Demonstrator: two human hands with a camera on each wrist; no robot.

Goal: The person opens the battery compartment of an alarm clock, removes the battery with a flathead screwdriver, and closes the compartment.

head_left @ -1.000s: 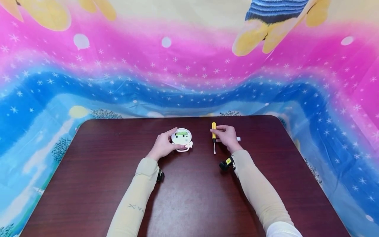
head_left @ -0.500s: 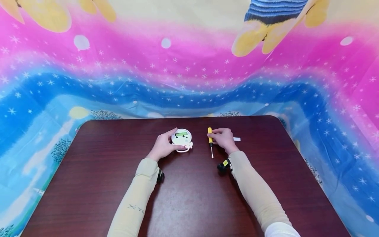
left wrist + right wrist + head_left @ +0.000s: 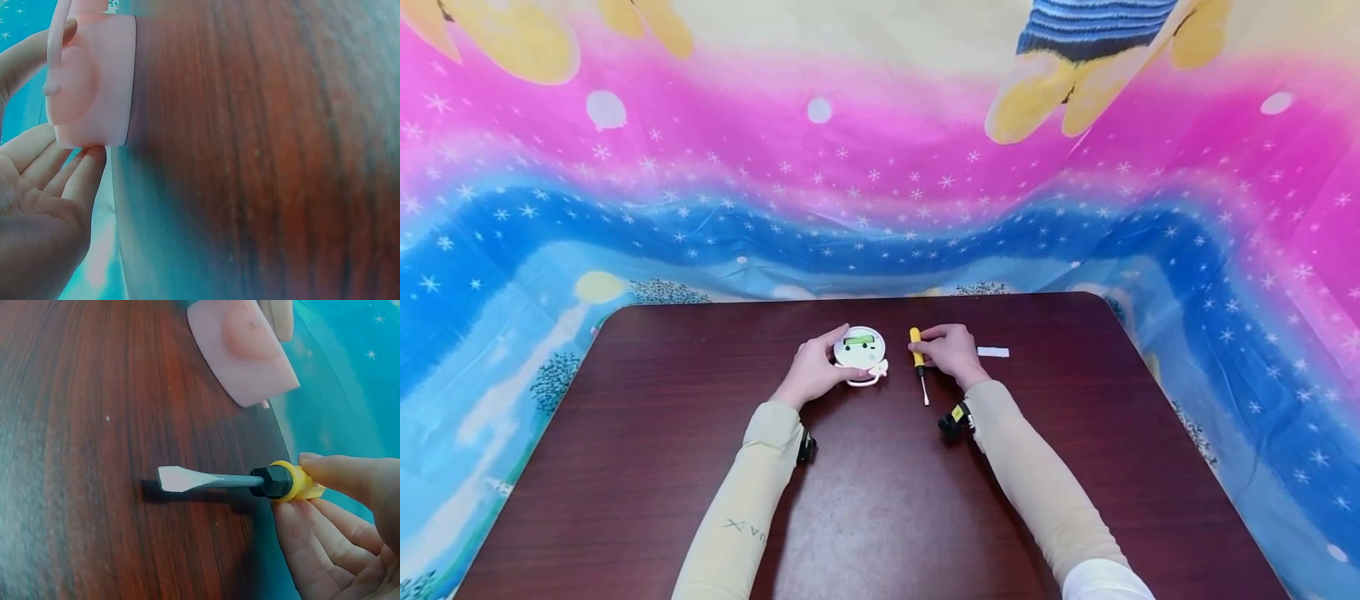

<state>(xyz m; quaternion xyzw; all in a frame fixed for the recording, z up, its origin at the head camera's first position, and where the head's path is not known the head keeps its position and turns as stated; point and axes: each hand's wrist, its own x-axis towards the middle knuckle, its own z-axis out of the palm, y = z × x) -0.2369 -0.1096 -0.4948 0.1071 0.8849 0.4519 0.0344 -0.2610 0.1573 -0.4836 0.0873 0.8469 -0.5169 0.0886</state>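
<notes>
My left hand (image 3: 811, 367) grips a pale round device (image 3: 852, 357) with a loop handle, thumb on the near side and fingers round the far side. A green cylindrical battery (image 3: 859, 339) shows in a slot on its upturned face. The left wrist view shows the device's pinkish side wall (image 3: 111, 81), low against the table. To the right, my right hand (image 3: 953, 350) pinches the yellow handle of a flathead screwdriver (image 3: 917, 354). Its flat tip (image 3: 178, 479) points toward the near side of the table, close over the wood, in the right wrist view.
A small white strip (image 3: 993, 352) lies on the dark wooden table (image 3: 880, 500), just right of the right hand. Behind the table and along its sides hangs a printed cloth (image 3: 880, 183). A small black camera (image 3: 953, 422) sits on the right wrist.
My right hand has moved left and slightly nearer with the screwdriver, toward the round device. More of the white strip is uncovered. The left hand and the device have stayed put.
</notes>
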